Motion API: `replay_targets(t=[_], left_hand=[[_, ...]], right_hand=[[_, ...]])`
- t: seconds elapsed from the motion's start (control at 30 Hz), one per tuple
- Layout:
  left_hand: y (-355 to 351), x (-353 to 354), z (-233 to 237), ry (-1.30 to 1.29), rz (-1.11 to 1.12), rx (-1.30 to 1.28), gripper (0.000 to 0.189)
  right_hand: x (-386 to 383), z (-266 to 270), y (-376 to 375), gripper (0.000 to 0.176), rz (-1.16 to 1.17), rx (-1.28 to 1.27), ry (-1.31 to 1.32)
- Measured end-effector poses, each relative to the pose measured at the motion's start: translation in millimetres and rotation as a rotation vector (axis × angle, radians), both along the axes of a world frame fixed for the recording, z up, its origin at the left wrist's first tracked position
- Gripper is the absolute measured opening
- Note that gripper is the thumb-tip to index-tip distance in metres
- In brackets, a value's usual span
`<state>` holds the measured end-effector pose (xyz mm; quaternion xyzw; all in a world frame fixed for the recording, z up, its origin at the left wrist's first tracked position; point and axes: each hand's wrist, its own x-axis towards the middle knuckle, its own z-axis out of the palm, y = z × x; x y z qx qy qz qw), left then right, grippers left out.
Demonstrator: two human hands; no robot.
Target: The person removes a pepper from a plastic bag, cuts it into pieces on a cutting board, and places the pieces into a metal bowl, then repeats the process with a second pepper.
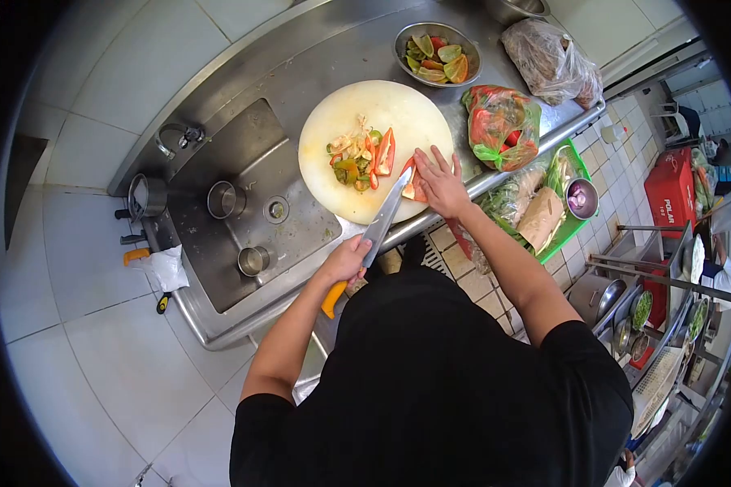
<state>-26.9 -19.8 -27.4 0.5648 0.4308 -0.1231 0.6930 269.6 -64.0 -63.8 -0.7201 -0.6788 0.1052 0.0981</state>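
My left hand [348,259] is wrapped round the yellow handle [333,299] of a large knife. Its blade [388,211] points up over the edge of the round white cutting board [325,138], with the tip against a red pepper piece [414,188]. Flat on that piece, at the board's right side, lies my right hand [441,182] with fingers spread. Left of it are another red pepper piece [385,152] and a heap of pepper cores and scraps [351,162].
Behind the board is a bowl of cut peppers [439,53]. A bag of red peppers [502,126] sits at the counter's right edge, above a green crate [575,154]. The sink [244,162] with metal cups lies left. People are partly visible far right.
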Motion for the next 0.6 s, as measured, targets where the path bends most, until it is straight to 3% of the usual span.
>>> replay_targets(t=[0.6], left_hand=[[-12.3,22.1,2.0,0.006,0.028,-0.031,0.031]], right_hand=[[0.2,-4.0,-1.1,0.062,-0.019,0.032,0.045]])
